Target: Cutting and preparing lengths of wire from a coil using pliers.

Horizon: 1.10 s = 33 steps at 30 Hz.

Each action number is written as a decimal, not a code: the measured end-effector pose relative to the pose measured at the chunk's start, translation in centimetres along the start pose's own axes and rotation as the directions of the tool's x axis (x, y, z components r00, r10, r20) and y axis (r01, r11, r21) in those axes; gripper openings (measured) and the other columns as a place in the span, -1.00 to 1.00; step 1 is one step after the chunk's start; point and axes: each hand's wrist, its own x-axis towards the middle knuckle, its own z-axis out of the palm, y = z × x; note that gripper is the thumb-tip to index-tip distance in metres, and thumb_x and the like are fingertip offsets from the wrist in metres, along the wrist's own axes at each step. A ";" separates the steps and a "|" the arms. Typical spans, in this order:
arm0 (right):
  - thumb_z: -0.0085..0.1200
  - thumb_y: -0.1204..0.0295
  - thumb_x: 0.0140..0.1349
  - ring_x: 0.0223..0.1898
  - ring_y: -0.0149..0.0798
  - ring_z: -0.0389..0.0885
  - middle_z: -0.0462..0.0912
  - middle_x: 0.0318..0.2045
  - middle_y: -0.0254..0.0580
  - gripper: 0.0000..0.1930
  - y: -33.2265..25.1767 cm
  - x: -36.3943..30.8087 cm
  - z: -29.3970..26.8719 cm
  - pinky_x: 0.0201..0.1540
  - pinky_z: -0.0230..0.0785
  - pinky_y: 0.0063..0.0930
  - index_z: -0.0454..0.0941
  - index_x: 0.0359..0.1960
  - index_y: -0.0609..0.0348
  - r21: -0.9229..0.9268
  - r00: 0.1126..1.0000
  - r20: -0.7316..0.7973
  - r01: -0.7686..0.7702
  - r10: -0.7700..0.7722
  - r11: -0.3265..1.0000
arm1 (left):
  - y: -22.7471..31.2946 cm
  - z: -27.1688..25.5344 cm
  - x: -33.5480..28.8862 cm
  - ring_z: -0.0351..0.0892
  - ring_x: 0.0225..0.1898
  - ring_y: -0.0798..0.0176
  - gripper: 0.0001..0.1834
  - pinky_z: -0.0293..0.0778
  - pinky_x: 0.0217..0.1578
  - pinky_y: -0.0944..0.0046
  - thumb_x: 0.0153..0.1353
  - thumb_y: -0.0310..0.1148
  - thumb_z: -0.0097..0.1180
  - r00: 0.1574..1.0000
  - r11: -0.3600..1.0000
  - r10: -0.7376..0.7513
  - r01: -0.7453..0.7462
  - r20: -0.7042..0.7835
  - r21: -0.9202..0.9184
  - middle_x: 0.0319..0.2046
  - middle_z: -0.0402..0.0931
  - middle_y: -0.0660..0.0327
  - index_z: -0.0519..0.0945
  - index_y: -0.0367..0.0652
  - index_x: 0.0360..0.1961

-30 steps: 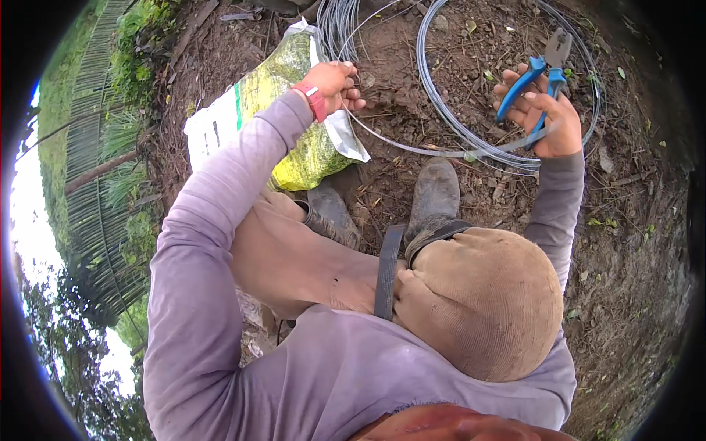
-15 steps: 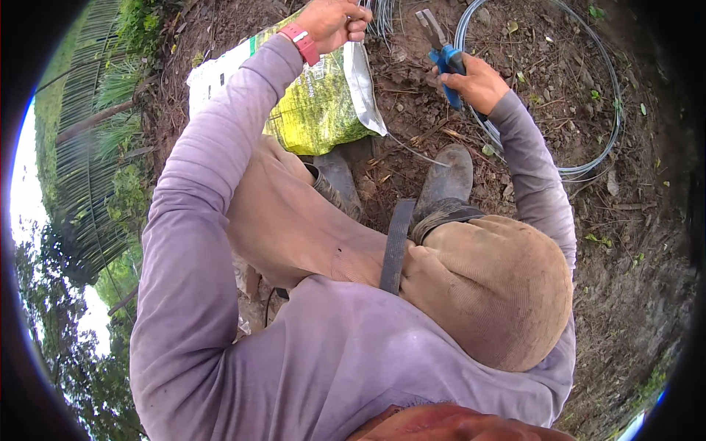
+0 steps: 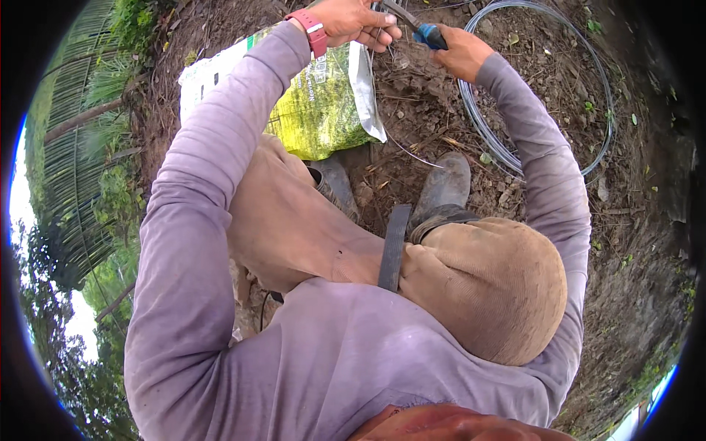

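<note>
At the top of the view, my left hand (image 3: 358,23), with a red watch strap on its wrist, has its fingers bent around a thin metal wire. That wire (image 3: 406,152) runs down past the bag's edge, its end near my right boot. In my right hand (image 3: 463,54) are pliers (image 3: 429,35) with blue handles. Their metal jaws reach left to my left hand's fingers, where the wire is; the top edge partly cuts them off, so whether they grip it is unclear. Below my left hand lies a yellow-green and white bag (image 3: 323,110).
A large coil of grey wire (image 3: 609,110) lies on the ground right of my right hand. My rubber boots (image 3: 448,184) stand on brown soil (image 3: 412,95) strewn with twigs and leaves. Palm fronds (image 3: 77,169) show at the left.
The pliers have swung left and up, bringing their jaws from apart to beside my left hand. My left hand has shifted slightly right, and its fingers have straightened somewhat.
</note>
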 end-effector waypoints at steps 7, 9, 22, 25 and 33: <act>-0.11 0.47 0.00 -0.28 0.04 0.58 0.59 -0.38 0.14 -0.70 -0.7 -1.6 -1.9 -0.22 0.40 -0.18 0.43 -0.19 0.26 0.048 0.993 0.120 -0.006 0.000 0.999 | -0.2 -0.4 0.5 0.57 -0.44 0.24 -0.20 0.57 -0.35 0.16 0.20 -0.56 -0.01 1.000 1.000 -0.014 0.014 -0.021 -0.023 -0.34 0.52 0.08 -0.13 0.03 0.37; -0.11 0.46 0.00 -0.29 0.04 0.59 0.59 -0.39 0.13 -0.71 -0.9 -1.9 -2.0 -0.23 0.40 -0.19 0.44 -0.20 0.25 0.046 0.992 0.108 -0.068 0.063 0.997 | -0.3 -0.6 0.8 0.56 -0.46 0.25 -0.15 0.56 -0.40 0.21 0.19 -0.56 0.02 1.000 0.999 -0.006 0.005 -0.011 -0.036 -0.36 0.53 0.09 -0.20 0.04 0.37; -0.09 0.41 0.03 -0.24 0.02 0.56 0.59 -0.35 0.10 -0.76 0.3 -0.9 -1.4 -0.16 0.35 -0.22 0.48 -0.26 0.21 0.222 0.996 0.057 -0.085 0.074 0.971 | 0.0 1.0 1.1 0.50 -0.59 0.36 -0.66 0.35 -0.67 0.44 0.18 -0.49 0.09 0.991 0.996 0.048 -0.057 -0.125 -0.069 -0.45 0.55 0.10 0.36 -0.29 -0.02; -0.08 0.39 0.04 -0.26 0.03 0.56 0.59 -0.35 0.11 -0.76 0.4 -0.8 -1.6 -0.17 0.35 -0.23 0.48 -0.27 0.21 0.235 0.997 0.058 -0.056 0.043 0.970 | -0.1 1.0 1.2 0.46 -0.61 0.38 -0.84 0.31 -0.68 0.45 0.18 -0.47 0.09 0.989 0.986 0.002 -0.027 -0.151 -0.164 -0.50 0.54 0.12 0.50 -0.33 -0.24; 0.05 0.28 0.12 -0.33 -0.07 0.56 0.57 -0.40 -0.02 -0.68 0.6 0.2 0.0 -0.22 0.38 -0.28 0.41 -0.17 0.24 0.391 0.987 0.142 -0.123 0.073 0.912 | -0.8 1.6 1.9 0.42 -0.66 0.37 -0.85 0.31 -0.67 0.43 0.24 -0.44 0.02 0.999 0.986 -0.008 0.016 0.052 -0.164 -0.62 0.47 0.19 0.54 -0.33 -0.31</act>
